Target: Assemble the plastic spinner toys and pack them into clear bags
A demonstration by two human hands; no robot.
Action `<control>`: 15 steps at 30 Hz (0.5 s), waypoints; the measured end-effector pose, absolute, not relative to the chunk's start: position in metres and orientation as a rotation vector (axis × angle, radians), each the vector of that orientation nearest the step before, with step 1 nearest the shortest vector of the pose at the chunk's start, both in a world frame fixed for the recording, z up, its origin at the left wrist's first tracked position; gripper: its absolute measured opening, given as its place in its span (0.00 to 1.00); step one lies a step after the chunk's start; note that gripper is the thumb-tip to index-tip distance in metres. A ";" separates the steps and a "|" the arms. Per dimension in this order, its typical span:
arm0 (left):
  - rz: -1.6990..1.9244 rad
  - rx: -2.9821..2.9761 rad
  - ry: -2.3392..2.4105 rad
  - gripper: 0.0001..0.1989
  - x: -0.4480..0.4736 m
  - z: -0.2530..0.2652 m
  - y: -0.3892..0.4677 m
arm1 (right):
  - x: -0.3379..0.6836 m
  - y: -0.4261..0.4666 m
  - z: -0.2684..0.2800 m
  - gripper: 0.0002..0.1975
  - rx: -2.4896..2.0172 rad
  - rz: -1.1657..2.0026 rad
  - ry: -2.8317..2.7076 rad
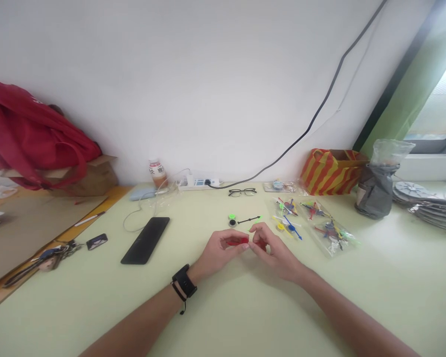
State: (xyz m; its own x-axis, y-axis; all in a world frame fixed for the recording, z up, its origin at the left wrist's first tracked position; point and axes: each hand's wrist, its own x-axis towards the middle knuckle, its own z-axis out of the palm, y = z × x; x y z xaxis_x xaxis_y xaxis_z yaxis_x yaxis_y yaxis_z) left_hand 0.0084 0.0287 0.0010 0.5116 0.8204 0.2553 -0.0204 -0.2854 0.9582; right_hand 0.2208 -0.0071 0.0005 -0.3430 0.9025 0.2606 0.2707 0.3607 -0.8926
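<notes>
My left hand (225,248) pinches a small red plastic piece (241,241) between thumb and fingers, just above the table. Right beside it, my right hand (269,248) has its thumb and fingers curled together, close to the red piece. Whatever lies between those right fingertips is too small to make out. Just beyond the hands lie a green round piece (232,216), a black round piece (232,223) and a black arrow pointer (249,219). To the right are a yellow round piece (280,226) and a blue arrow spinner (292,228).
Clear bags of coloured spinner parts (334,235) lie on the right. Glasses (242,192), a power strip (196,184) and a bottle (157,173) stand along the wall. A black phone (145,241) and keys (55,253) lie left. A striped bag (329,171) and grey bag (375,191) stand back right.
</notes>
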 end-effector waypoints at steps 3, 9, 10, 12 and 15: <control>1.013 1.727 0.731 0.12 0.007 0.001 0.029 | 0.224 -0.003 0.002 0.12 -1.020 0.983 -1.768; 1.049 1.854 0.788 0.10 0.005 -0.001 0.029 | 0.228 0.001 0.007 0.16 -1.013 1.055 -1.709; 1.054 1.864 0.792 0.10 0.005 -0.001 0.029 | 0.228 0.001 0.007 0.17 -1.014 1.060 -1.705; 1.054 1.872 0.800 0.09 0.004 0.000 0.028 | 0.228 0.000 0.007 0.18 -1.014 1.068 -1.699; 1.016 1.883 0.799 0.09 0.005 0.001 0.027 | 0.227 0.000 0.007 0.19 -1.008 1.082 -1.687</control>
